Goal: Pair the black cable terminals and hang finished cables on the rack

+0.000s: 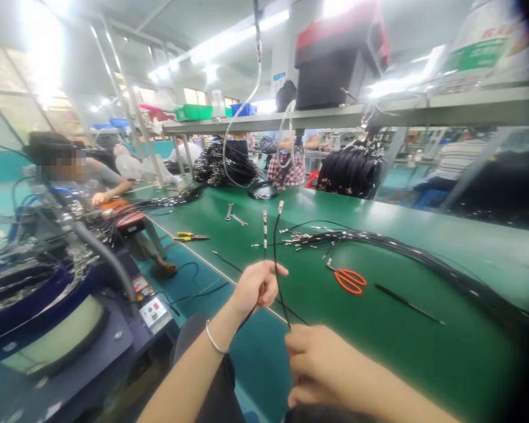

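Observation:
My left hand, with a thin bracelet at the wrist, is closed around a black cable with white bands that stands up above the fist. Its index finger points right, to a second black cable with a metal connector on top; whether they touch I cannot tell. Lower down, my right hand is shut on that second cable. Both cable ends point upward, side by side above the green table. The lower parts of the cables are partly hidden by my hands.
Right of my hands lie a cable bundle, orange-handled scissors and a thin black tool. Farther back are yellow-handled pliers and wrenches. A bowl-shaped machine stands left. A person sits beyond it.

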A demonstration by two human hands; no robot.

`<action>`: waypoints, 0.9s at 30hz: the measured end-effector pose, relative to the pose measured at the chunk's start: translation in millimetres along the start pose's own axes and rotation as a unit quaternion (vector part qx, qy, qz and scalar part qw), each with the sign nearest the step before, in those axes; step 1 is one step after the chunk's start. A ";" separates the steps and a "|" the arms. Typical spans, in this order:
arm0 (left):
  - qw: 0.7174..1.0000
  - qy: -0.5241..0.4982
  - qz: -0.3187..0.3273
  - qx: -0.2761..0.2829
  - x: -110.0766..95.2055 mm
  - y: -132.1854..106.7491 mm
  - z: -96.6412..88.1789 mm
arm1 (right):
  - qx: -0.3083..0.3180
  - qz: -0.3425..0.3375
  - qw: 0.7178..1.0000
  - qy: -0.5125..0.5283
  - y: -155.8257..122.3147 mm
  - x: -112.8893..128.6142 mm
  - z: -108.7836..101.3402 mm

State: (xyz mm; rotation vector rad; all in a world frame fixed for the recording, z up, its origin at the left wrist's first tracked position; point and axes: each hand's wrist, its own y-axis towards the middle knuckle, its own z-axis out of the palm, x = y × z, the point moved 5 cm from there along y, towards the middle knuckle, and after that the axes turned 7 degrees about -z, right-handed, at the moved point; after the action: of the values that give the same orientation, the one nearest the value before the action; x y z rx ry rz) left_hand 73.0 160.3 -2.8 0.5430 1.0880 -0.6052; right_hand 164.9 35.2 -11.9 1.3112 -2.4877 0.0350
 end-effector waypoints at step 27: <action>0.927 0.315 0.075 -0.192 -61.8 -62.6 12.1 | -0.218 0.174 0.917 0.286 39.2 -39.4 -72.4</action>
State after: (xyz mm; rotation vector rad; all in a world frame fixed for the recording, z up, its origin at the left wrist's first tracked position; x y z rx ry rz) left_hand 16.8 118.6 51.9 0.4780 1.7074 -0.0581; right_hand 173.8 101.7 49.9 0.5587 -2.0234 -0.0455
